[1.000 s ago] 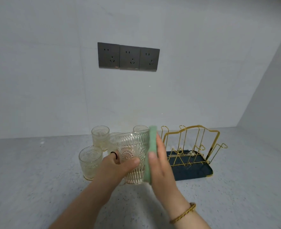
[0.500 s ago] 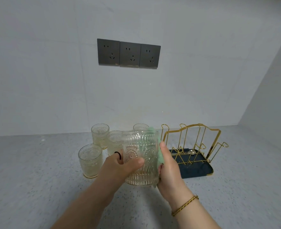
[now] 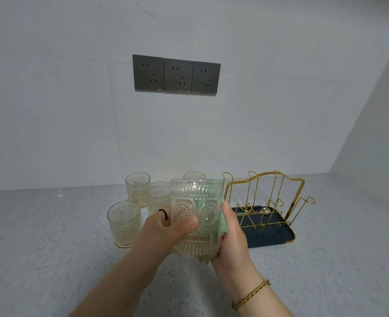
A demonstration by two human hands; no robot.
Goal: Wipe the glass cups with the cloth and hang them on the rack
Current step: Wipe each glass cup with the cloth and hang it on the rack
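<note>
Over the speckled counter (image 3: 51,248), just in front of the gold wire rack (image 3: 264,195), a person holds one glass cup (image 3: 195,216) upright in the air. Their left hand (image 3: 166,232) grips its near side, thumb laid across the patterned wall. Their right hand (image 3: 232,236) wraps the right side with a green cloth (image 3: 223,223) pressed between palm and glass — the green shows through the cup's wall.

I'd judge the cup stiff, fairly weighty for its size and breakable. The raised pattern gives fingers some bite, but glass against cloth can slide, so the bare hand is probably the one securing it. The best hold looks like the middle of the wall, well wrapped, not the thin rim. To hang it, it would likely have to go mouth-down over one of the rack's upright prongs, and a knock of glass on wire is the thing to watch.

The held cup looks empty. Four other cups (image 3: 123,221) stand upright on the counter to the left, close together, and they look empty too. No cup hangs on the rack. Its dark tray (image 3: 275,236) carries only a small pale object among the wires — too small for me to say what.
</note>
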